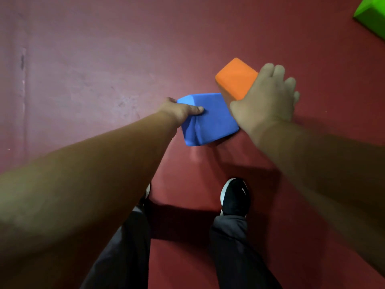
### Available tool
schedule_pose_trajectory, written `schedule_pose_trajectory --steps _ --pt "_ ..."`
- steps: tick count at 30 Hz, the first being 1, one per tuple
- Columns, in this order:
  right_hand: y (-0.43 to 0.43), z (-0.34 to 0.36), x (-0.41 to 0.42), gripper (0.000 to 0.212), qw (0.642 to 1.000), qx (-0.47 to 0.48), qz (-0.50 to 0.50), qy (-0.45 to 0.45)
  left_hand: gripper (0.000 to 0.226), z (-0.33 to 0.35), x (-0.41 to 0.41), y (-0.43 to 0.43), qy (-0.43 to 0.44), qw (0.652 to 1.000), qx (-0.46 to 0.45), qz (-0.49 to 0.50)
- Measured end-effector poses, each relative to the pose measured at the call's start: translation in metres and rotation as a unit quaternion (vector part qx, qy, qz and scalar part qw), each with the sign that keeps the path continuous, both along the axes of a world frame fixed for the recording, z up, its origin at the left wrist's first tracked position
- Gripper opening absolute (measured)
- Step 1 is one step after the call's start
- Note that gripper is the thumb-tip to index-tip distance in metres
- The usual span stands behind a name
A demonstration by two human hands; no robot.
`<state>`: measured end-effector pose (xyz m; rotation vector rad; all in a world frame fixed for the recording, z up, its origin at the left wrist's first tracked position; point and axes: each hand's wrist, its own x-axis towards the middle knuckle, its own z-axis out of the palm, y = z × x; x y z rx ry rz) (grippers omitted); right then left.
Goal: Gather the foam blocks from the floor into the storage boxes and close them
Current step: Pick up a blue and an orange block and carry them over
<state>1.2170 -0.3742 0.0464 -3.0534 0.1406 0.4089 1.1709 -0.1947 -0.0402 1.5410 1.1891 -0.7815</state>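
Head view: left hand [181, 110] pinches the tilted blue block's [210, 119] left edge; right hand [268, 99], fingers [270, 69] spread, lies over the orange block [235, 78] on the floor [83, 80] just farther right. Curl round it firmly before lifting.

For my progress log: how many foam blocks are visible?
3: blue block in the left hand; orange block on the floor at the right hand; green block cut off top right. More may lie off-frame.

A black trainer [235, 197] with a white sole, below dark grey trousers [229, 236], on a scuffed red floor [83, 80] — paler toward the left.
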Motion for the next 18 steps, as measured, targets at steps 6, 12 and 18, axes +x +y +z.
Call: schedule_pose_trajectory --steps 6,12,18 --pt "-0.035 0.040 0.010 0.076 0.988 -0.036 0.029 0.148 0.090 0.072 0.025 -0.046 -0.057 0.973 0.115 -0.191" --pt "-0.040 0.195 0.055 0.065 0.948 -0.114 0.097 0.280 0.074 0.229 0.052 -0.054 -0.144 0.872 0.204 -0.421" --pt "-0.059 0.424 0.093 0.081 0.952 -0.072 0.098 0.282 0.069 0.471 0.107 -0.043 -0.252 0.805 0.255 -0.472"
